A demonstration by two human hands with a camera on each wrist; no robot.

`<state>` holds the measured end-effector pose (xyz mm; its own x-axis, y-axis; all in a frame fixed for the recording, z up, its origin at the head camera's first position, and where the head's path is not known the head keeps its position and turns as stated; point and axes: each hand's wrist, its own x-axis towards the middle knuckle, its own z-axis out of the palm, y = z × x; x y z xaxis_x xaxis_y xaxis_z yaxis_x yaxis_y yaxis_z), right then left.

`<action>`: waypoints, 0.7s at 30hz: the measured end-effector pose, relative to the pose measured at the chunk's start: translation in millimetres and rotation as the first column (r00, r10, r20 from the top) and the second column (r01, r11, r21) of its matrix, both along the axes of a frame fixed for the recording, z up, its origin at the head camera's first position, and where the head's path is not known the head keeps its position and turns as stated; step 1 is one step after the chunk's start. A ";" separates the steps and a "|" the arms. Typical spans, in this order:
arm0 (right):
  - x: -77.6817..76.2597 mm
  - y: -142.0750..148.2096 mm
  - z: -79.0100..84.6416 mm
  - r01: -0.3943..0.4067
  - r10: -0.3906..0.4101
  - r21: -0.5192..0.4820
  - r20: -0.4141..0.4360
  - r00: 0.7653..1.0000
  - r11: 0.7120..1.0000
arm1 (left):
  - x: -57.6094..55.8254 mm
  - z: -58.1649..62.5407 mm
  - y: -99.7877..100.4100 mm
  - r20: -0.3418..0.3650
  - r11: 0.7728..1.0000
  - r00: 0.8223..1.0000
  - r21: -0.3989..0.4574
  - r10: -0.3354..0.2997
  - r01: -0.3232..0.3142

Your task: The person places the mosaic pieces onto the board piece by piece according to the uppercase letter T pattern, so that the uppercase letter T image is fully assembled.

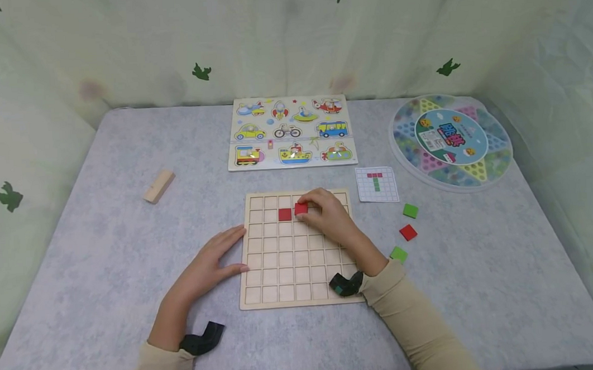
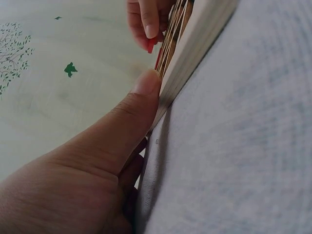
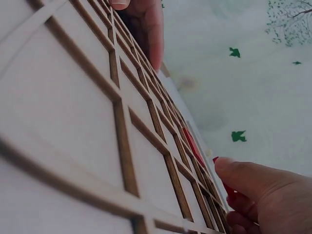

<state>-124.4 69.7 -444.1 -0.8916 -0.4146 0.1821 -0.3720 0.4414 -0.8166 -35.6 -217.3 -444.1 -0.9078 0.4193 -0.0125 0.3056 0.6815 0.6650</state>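
We pinch a red tile [image 1: 300,208] between the thumb and fingers of the right hand [image 1: 331,215], so that it sits at the fingertips, just above the wooden grid board [image 1: 303,303] and just right of a second red tile [image 1: 284,214] lying in the second row from the far edge. With the left hand [image 1: 211,263], thumb and fingers spread apart, we touch the board's left edge.

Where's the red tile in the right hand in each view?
Head: the red tile, near the middle, pinched by the right hand.
Left wrist: the red tile, near the top middle.
Right wrist: the red tile, lower right, partly hidden.
Shared landmark: the wooden grid board.
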 end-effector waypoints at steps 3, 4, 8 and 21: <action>-0.3 -0.1 -0.9 -0.012 0.013 0.039 -0.018 1.000 0.999 | 0.0 0.9 0.5 0.012 1.000 1.000 0.001 0.000 0.000; -0.3 -0.1 -0.8 -0.018 0.019 0.049 -0.021 1.000 0.999 | 0.0 1.1 0.7 0.012 1.000 1.000 0.002 -0.001 0.001; 0.0 -0.2 0.2 -0.037 0.040 0.092 -0.022 0.999 0.995 | 0.2 1.5 0.7 0.013 1.000 1.000 0.008 -0.002 0.002; 0.3 2.6 -1.0 -0.071 0.077 0.117 -0.048 0.996 0.991 | 0.3 0.9 0.4 0.003 1.000 1.000 0.016 -0.004 0.004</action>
<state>-124.2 72.2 -445.1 -0.8484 -0.4996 0.1749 -0.4477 0.5010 -0.7407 -35.3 -216.8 -443.2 -0.9059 0.4233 -0.0088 0.3063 0.6695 0.6767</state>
